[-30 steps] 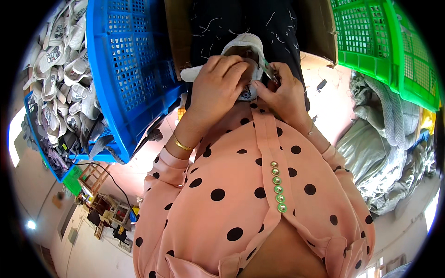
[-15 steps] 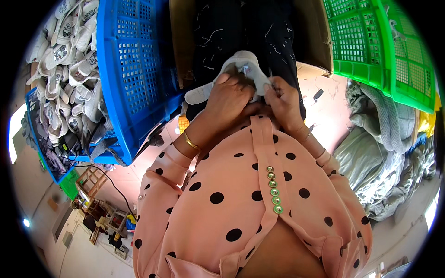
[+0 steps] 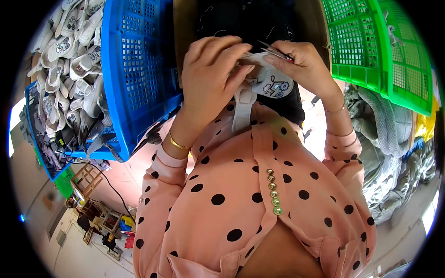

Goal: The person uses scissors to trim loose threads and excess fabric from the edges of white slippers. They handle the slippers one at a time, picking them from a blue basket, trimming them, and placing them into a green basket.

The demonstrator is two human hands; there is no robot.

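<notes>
Over my lap, a small white shoe upper [image 3: 281, 79] shows a dark cartoon print on its toe, and a pale strap hangs from it toward my blouse. My left hand [image 3: 208, 74] is closed on the upper's far left edge, the fingers bent over it and the thumb beneath. In my right hand [image 3: 306, 62] is a small pair of thread snips [image 3: 274, 51]. Their pointed blades lie at the upper's far edge and angle toward my left fingertips. The right thumb also rests against the upper. The fingers of both hands partly hide that edge.
On the left, a blue plastic crate [image 3: 139, 69] stands beside a heap of similar white printed uppers [image 3: 69, 65]. Green crates [image 3: 361, 46] stand at the right, above grey fabric bundles [image 3: 380, 134]. A cardboard box wall [image 3: 320, 18] is beyond my hands. White thread scraps cling to my dark trousers.
Both hands have moved outward, and the upper has turned so its printed toe now shows at the right. The snips, not seen before, are now visible in my right hand.
</notes>
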